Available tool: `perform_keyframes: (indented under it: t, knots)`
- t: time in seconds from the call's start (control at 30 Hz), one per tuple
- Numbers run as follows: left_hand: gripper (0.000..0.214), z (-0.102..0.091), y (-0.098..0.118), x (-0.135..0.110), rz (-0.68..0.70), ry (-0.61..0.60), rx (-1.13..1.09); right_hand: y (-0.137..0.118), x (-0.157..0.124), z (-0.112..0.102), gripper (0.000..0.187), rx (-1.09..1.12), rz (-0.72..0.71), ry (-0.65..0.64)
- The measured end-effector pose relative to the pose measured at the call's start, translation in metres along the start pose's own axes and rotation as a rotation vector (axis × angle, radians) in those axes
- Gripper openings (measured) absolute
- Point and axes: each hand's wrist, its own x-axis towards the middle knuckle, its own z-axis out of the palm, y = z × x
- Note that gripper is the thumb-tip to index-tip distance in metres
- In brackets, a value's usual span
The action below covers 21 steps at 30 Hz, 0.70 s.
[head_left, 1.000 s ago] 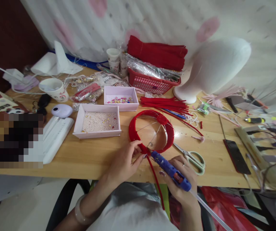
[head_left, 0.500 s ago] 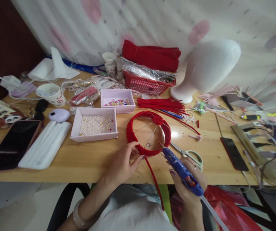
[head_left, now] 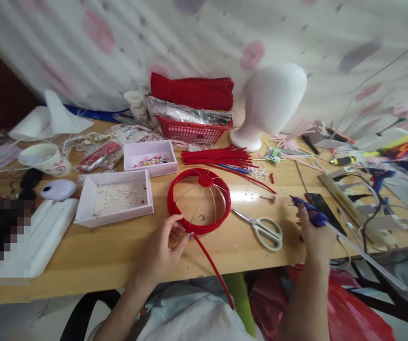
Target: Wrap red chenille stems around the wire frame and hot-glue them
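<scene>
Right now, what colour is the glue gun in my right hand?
The glue gun is blue; the head view shows it best.

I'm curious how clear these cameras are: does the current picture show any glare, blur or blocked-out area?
Head view: glare on the wooden table, right of the red ring; head view: softness toward the far left and right edges; head view: coarse pixelation at lower left, partly covering the white case.
</scene>
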Motion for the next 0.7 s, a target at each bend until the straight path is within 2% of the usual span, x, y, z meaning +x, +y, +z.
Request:
perform_keyframes:
  t: [0.1, 0.17, 0.23, 0.3, 0.37, 0.4, 0.47, 0.53, 0.6, 0.63, 0.7]
  knots:
    - [0.035, 0.001, -0.001, 0.0, -0.002, 0.006, 0.027, 0.001, -0.004, -0.002, 0.042, -0.042, 0.08, 0.02]
    - [0.034, 0.001, -0.001, 0.001, 0.002, 0.014, 0.039, 0.002, -0.017, -0.009, 0.04, -0.073, 0.13, 0.072]
    - [0.034, 0.0, -0.001, 0.001, 0.002, 0.014, 0.046, 0.002, -0.039, -0.02, 0.041, -0.107, 0.183, 0.212]
    - [0.034, 0.0, 0.0, 0.002, -0.004, 0.005, 0.053, -0.003, -0.069, -0.031, 0.044, -0.098, 0.199, 0.43]
    - [0.033, -0.001, 0.002, 0.002, -0.005, 0.001, 0.053, -0.016, -0.101, -0.037, 0.04, -0.03, 0.116, 0.531]
    - [0.032, -0.002, 0.003, 0.003, -0.006, 0.001, 0.049, -0.025, -0.117, -0.038, 0.034, 0.022, 0.045, 0.485]
    - [0.032, -0.003, 0.005, 0.003, -0.01, -0.001, 0.035, -0.049, -0.144, -0.033, 0.024, 0.137, -0.166, 0.254]
    - [0.033, -0.004, 0.005, 0.003, -0.017, -0.007, 0.02, -0.075, -0.163, -0.023, 0.026, 0.218, -0.425, -0.161]
    - [0.033, -0.003, 0.004, 0.002, -0.019, -0.012, 0.008, -0.099, -0.175, -0.01, 0.021, 0.266, -0.554, -0.503]
    - [0.033, -0.002, 0.003, 0.001, -0.018, -0.017, 0.002, -0.107, -0.18, -0.003, 0.02, 0.257, -0.578, -0.606]
    - [0.034, 0.001, 0.0, 0.0, -0.013, -0.027, -0.002, -0.118, -0.186, 0.007, 0.024, 0.225, -0.6, -0.689]
